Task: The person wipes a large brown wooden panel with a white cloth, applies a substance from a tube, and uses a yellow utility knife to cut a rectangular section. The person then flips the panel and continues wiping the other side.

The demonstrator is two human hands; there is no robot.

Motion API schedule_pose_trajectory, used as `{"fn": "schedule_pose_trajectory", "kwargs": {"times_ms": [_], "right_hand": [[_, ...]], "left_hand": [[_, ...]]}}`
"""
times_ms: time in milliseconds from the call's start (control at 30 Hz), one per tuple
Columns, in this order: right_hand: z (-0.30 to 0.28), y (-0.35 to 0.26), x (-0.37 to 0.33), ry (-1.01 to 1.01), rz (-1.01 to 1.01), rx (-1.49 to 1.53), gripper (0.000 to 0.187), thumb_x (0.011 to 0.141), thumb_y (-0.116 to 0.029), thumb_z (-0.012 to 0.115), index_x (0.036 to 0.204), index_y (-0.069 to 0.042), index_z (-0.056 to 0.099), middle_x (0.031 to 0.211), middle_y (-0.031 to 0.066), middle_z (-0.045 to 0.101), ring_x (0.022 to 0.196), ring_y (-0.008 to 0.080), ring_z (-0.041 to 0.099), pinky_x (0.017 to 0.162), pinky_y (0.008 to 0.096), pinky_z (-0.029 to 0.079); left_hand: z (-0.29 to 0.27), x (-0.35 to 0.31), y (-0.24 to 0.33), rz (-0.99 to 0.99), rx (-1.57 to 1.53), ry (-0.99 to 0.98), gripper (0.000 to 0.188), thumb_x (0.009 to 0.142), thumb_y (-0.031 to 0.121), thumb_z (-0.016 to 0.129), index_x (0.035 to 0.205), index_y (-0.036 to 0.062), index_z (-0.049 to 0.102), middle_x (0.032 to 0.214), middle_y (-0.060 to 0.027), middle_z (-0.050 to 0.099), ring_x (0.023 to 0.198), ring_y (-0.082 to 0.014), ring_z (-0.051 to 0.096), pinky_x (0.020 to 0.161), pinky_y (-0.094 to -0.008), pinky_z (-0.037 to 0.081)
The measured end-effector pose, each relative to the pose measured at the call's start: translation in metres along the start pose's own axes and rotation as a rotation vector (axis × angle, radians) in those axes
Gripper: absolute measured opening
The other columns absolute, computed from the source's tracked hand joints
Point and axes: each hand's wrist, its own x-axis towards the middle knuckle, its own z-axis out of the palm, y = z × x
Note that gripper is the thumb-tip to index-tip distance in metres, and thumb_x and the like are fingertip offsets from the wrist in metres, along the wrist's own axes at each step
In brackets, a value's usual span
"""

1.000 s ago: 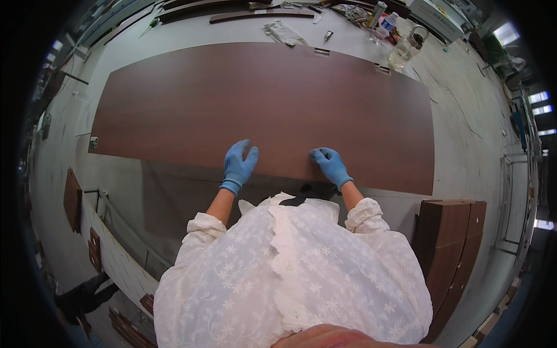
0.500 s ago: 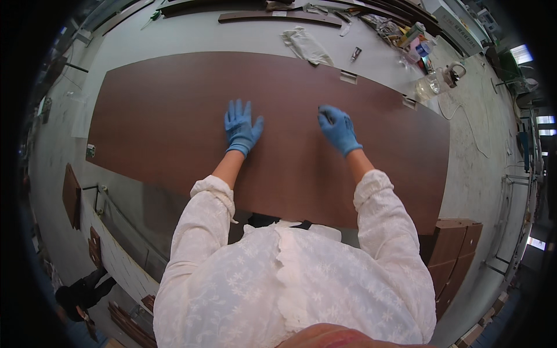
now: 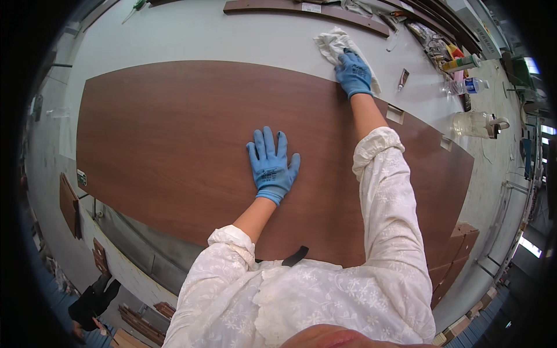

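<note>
A large brown wood-grain panel (image 3: 174,127) lies flat on the white table. On its middle rests my left hand (image 3: 272,168), in a blue glove, palm down with the fingers spread. My right hand (image 3: 354,74), also blue-gloved, reaches past the panel's far edge onto a crumpled white cloth (image 3: 332,42). Its fingers are bunched on the cloth, and the hand covers part of it. A small tube (image 3: 402,79) lies on the table just right of the cloth.
Along the far edge lies a long brown strip (image 3: 278,7). At far right stand a yellow-green bottle (image 3: 461,63), a plastic bottle (image 3: 467,86) and a clear jug (image 3: 473,124). Two cutouts mark the panel's far right edge. A person (image 3: 87,307) is at lower left.
My right hand has moved from above the panel forward and right onto the cloth, which looks more bunched. The left hand stays flat on the panel. The whole view has shifted.
</note>
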Motion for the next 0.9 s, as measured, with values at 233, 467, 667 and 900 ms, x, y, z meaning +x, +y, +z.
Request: {"fn": "schedule_pose_trajectory", "kwargs": {"times_ms": [233, 467, 667, 900], "right_hand": [[-0.035, 0.010, 0.026, -0.047, 0.258, 0.036, 0.025, 0.094, -0.025, 0.060, 0.111, -0.013, 0.073, 0.108, 0.0206, 0.073, 0.098, 0.0414, 0.070, 0.088, 0.0503, 0.056], [-0.144, -0.062, -0.091, 0.069, -0.057, 0.011, 0.022, 0.090, -0.012, 0.063, 0.111, -0.007, 0.068, 0.101, 0.0141, 0.074, 0.089, 0.0363, 0.071, 0.073, 0.0487, 0.057], [-0.142, -0.143, -0.205, -0.334, -0.077, 0.091, 0.040, 0.082, -0.027, 0.074, 0.115, -0.007, 0.066, 0.121, 0.0130, 0.065, 0.113, 0.0295, 0.064, 0.092, 0.0462, 0.053], [-0.109, -0.118, -0.196, -0.051, -0.345, 0.148, 0.055, 0.085, -0.043, 0.072, 0.128, -0.009, 0.064, 0.148, 0.0163, 0.055, 0.147, 0.0363, 0.041, 0.119, 0.0613, 0.028]], "left_hand": [[-0.001, -0.002, -0.003, 0.009, -0.021, 0.011, 0.070, 0.097, 0.051, 0.058, 0.151, 0.0082, 0.051, 0.166, -0.0250, 0.028, 0.156, -0.0457, 0.021, 0.125, -0.0606, 0.016], [-0.001, -0.002, -0.001, 0.031, 0.002, 0.030, 0.070, 0.097, 0.051, 0.059, 0.152, 0.0085, 0.051, 0.166, -0.0253, 0.029, 0.155, -0.0451, 0.022, 0.124, -0.0607, 0.018], [0.001, -0.005, 0.000, 0.037, -0.015, 0.064, 0.068, 0.097, 0.049, 0.060, 0.151, 0.0084, 0.051, 0.165, -0.0253, 0.030, 0.154, -0.0455, 0.024, 0.123, -0.0621, 0.018], [0.004, -0.004, -0.001, 0.063, -0.057, 0.135, 0.070, 0.094, 0.046, 0.064, 0.149, 0.0055, 0.051, 0.162, -0.0252, 0.035, 0.153, -0.0455, 0.027, 0.123, -0.0621, 0.019]]}}
